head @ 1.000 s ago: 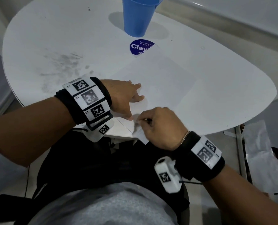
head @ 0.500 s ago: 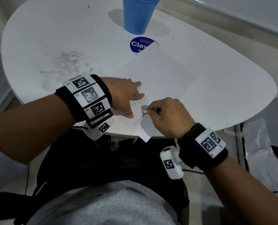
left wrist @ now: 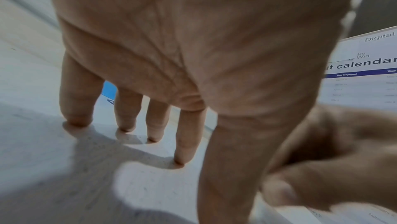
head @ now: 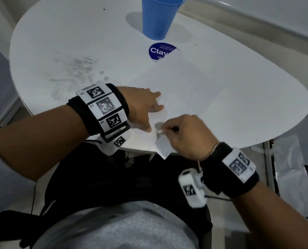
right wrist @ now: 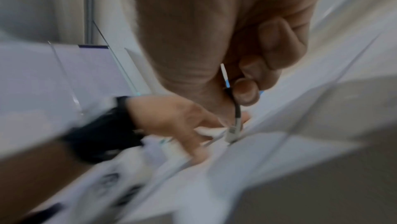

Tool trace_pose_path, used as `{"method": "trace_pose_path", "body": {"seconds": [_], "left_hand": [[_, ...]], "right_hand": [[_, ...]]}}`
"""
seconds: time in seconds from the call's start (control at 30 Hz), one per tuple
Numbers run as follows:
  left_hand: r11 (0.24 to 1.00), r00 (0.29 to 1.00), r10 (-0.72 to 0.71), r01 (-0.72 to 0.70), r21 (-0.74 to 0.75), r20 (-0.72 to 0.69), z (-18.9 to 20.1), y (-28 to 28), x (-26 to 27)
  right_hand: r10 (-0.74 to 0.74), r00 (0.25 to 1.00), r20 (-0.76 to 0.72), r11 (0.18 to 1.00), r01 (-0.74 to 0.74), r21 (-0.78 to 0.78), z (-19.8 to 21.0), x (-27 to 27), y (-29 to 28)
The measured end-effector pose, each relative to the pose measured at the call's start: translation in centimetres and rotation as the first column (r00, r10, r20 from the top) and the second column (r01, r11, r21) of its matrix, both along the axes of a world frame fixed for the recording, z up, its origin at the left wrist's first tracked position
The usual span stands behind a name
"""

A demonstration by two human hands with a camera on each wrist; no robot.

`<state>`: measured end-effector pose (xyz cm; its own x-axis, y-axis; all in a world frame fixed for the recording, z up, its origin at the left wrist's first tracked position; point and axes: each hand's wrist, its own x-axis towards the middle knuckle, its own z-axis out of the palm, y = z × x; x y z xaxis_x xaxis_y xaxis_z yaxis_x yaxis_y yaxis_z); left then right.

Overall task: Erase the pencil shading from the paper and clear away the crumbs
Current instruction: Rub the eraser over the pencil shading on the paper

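The paper (head: 176, 90), lying at the table's (head: 59, 42) near edge, is pinned by the flat, spread left hand (head: 140, 106) while its grey shading (head: 158, 125) is rubbed with an eraser-tipped tool (head: 161, 131) pinched in the right hand (head: 189, 135), so erasing seems unfinished and crumb clearing not begun.

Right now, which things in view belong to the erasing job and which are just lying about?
Part of the job:
- paper, flat on the table
- left hand, pressing the paper down
- right hand, pinching a thin eraser stick whose tip is on the paper

Lying about:
- blue cup
- round blue sticker
- grey smudges on the table
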<state>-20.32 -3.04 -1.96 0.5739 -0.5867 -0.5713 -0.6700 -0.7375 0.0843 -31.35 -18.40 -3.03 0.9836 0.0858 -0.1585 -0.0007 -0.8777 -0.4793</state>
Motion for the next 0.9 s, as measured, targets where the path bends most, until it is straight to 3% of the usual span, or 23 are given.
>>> {"method": "trace_pose_path", "body": {"seconds": [0.07,0.2,0.37,0.5,0.63,0.67,0.8,0.9], "left_hand": [[1.0,1.0,0.006,-0.006,-0.01,0.003,-0.1,0.0,0.0],[1.0,1.0,0.0,0.0,0.0,0.005,0.0,-0.1,-0.1],[1.0,1.0,0.023,-0.023,-0.017,0.005,-0.2,0.0,0.1],[1.0,1.0,0.021,-0.021,-0.013,-0.014,-0.3,0.1,0.3],[0.999,0.999,0.034,-0.035,-0.034,-0.007,-0.2,0.2,0.3],[0.999,0.999,0.035,-0.035,-0.037,-0.007,-0.2,0.2,0.3],[0.999,0.999,0.042,-0.043,-0.03,-0.014,-0.1,0.3,0.3],[0.997,0.998,0.06,-0.06,-0.046,-0.012,0.0,0.3,0.3]], "right_hand": [[-0.075,0.996,0.037,0.997,0.075,0.001,-0.1,0.6,-0.9],[0.13,0.991,-0.004,0.991,-0.13,0.012,-0.5,-1.2,1.1],[-0.065,0.997,0.048,0.997,0.063,0.035,-0.6,0.6,-0.6],[0.111,0.994,-0.005,0.993,-0.111,0.045,-0.6,-0.8,0.8],[-0.098,0.994,0.052,0.994,0.095,0.055,-0.6,0.8,-0.8],[-0.092,0.994,0.055,0.995,0.09,0.037,-0.6,0.7,-0.8],[0.141,0.99,-0.014,0.99,-0.141,0.017,-0.4,-1.0,1.0],[-0.023,0.999,0.04,1.0,0.023,0.004,-0.2,0.5,-0.3]]}}
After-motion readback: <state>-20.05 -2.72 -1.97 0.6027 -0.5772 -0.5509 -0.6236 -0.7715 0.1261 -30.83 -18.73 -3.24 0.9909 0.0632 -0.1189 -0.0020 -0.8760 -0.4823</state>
